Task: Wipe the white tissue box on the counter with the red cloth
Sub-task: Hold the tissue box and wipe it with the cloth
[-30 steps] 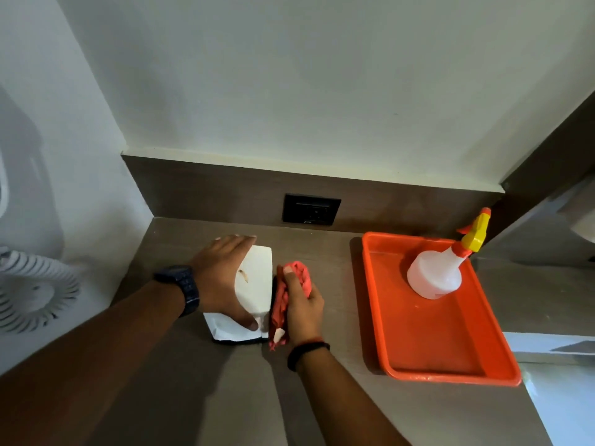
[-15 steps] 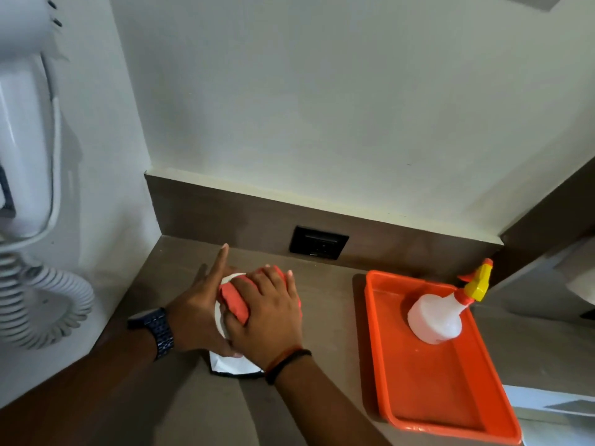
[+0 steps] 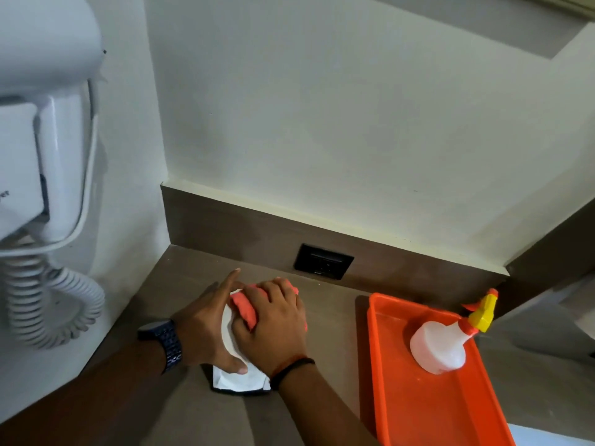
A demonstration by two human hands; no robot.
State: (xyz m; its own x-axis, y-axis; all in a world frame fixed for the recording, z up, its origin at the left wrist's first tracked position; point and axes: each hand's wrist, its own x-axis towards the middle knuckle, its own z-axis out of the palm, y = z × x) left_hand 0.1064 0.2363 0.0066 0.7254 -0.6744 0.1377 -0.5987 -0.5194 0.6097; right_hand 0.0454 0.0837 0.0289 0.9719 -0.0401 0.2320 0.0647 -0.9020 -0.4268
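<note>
Near the back left corner of the brown counter [image 3: 193, 413], on top of the white rectangular tissue box [image 3: 240, 379]: crumpled red cloth [image 3: 246, 309] now pressed flat there under the right hand [image 3: 273, 326], up from the box's right side where it hung a second ago. Means the side face looks done and the top face is the one under the wipe, so the job reads as partway through, other faces possibly left.

Right hand: palm down, fingers curled over the cloth and closed on it, wrist angled in from the lower right, thin dark band at the wrist. Left hand [image 3: 206, 326]: open and spread against the box's left side, thumb hooked across the near top edge, index finger lifted and pointing toward the back wall, gripping nothing, only bracing; dark wristwatch [image 3: 165, 344] on that wrist.

Orange plastic tray [image 3: 418, 420] well apart toward the right edge, white spray bottle with yellow trigger [image 3: 441, 346] standing in its far end. White wall-mounted hair dryer [image 3: 48, 149] on the left wall.
</note>
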